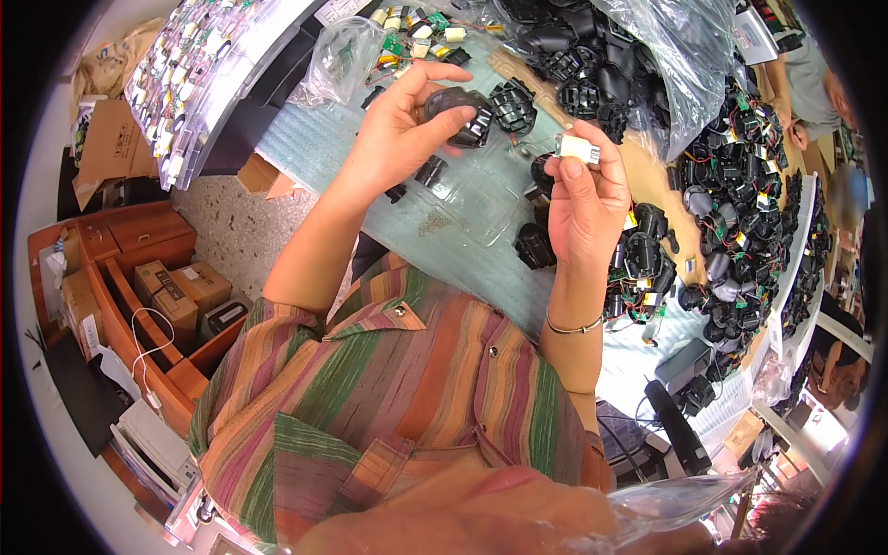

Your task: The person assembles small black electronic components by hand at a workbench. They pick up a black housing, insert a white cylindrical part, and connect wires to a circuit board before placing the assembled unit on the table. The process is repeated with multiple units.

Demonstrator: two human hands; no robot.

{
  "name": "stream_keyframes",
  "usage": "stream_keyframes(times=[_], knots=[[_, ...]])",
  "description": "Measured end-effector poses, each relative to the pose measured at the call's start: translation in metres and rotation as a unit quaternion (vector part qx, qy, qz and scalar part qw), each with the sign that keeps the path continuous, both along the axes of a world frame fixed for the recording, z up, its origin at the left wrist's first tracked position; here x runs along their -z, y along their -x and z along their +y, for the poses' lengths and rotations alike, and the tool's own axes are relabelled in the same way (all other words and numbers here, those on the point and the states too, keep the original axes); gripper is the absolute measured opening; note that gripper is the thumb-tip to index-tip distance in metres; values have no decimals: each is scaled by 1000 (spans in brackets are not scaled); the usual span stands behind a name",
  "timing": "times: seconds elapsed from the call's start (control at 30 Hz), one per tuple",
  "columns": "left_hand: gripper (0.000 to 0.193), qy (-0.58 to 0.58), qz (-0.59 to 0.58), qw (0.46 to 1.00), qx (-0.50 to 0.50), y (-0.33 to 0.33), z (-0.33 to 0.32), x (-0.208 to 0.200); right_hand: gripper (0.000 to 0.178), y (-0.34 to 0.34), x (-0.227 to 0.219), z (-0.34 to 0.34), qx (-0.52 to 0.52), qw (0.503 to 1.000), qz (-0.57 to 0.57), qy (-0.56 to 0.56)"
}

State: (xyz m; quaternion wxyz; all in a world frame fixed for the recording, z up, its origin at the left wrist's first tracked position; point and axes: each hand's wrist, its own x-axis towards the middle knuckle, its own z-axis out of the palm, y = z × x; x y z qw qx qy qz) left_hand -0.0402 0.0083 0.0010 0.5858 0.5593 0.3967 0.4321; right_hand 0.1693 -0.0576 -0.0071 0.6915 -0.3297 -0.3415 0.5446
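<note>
My left hand [396,137] is closed around a rounded black plastic housing [455,109], thumb on its near side. Just right of it is a ribbed black part [512,105]; whether it is joined to the housing I cannot tell. My right hand [588,205] pinches a small white block [577,149] with a metallic end between thumb and fingers. Thin wires lie between the two hands. Beneath them, clear plastic [472,196] lies on the pale green foam mat [407,220]. More black parts [535,245] sit beside my right hand.
Black housings [618,79] are heaped at the back under a clear plastic bag [684,55]. Wired black assemblies [731,213] cover the right side. Green boards with white blocks [407,42] lie at the back left. A person's arm [780,92] shows at far right.
</note>
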Motion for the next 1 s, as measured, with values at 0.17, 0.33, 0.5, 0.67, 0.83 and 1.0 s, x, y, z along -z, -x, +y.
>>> stream_keyframes(times=[0.17,0.33,0.5,0.67,0.83,1.0], knots=[[37,-36,67,997,11,-11,-5,-6,41,13,2,2,48,957,-280,-57],[42,-2,-65,996,60,-14,-12,0,43,22,-1,2,118,816,-547,-144],[44,110,-217,967,79,-19,-22,0,35,24,-2,1,146,871,-459,-101],[40,75,-119,985,98,-18,-21,-3,34,26,-3,-4,153,827,-530,-112],[37,43,-94,991,88,-25,-27,-3,33,28,0,-4,160,826,-532,-98],[37,46,-108,990,74,-29,-30,4,32,29,-1,-5,175,842,-501,-95]])
